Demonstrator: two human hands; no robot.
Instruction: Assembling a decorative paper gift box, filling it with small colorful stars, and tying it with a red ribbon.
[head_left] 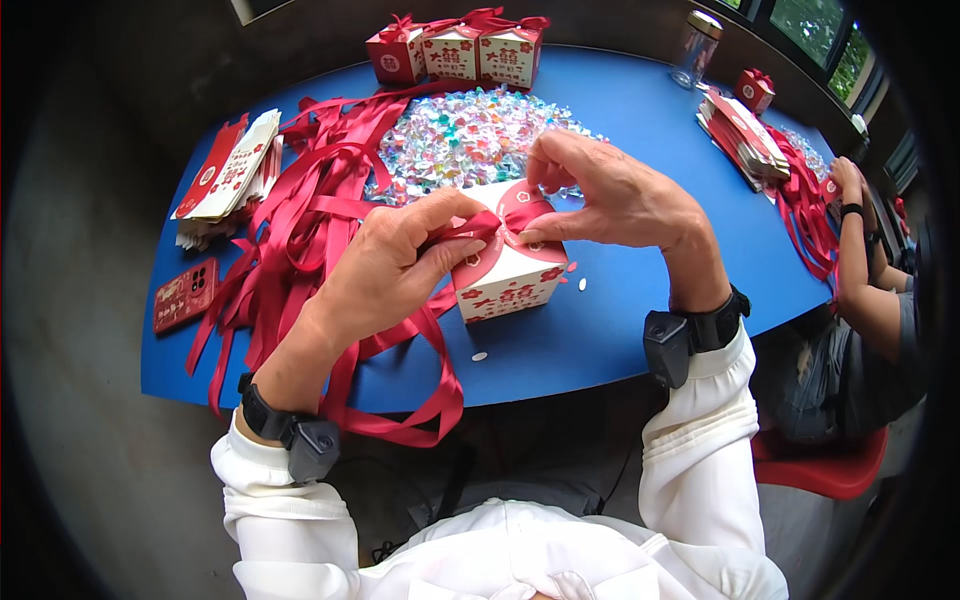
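A white and red gift box (pixel 510 290) stands on the blue table in front of me, with a red ribbon (pixel 520 215) across its top. On the left side of the lid, my left hand (pixel 395 250) pinches the ribbon between thumb and fingers. My right hand (pixel 625 200) pinches the ribbon from the other side, its thumb resting near the middle of the lid. The ribbon gathers at the centre of the top, where my fingers hide part of it. Loose red ribbons (pixel 310 215) lie in a tangle beside my left hand.
Behind the box spreads a heap of shiny wrapped candies (pixel 455 135). Finished boxes (pixel 455 52) stand at the far edge. Flat cartons (pixel 235 175) and a red phone (pixel 186 296) lie left. On the right are more cartons (pixel 745 135), a clear bottle (pixel 697 48) and another person's arm (pixel 865 270).
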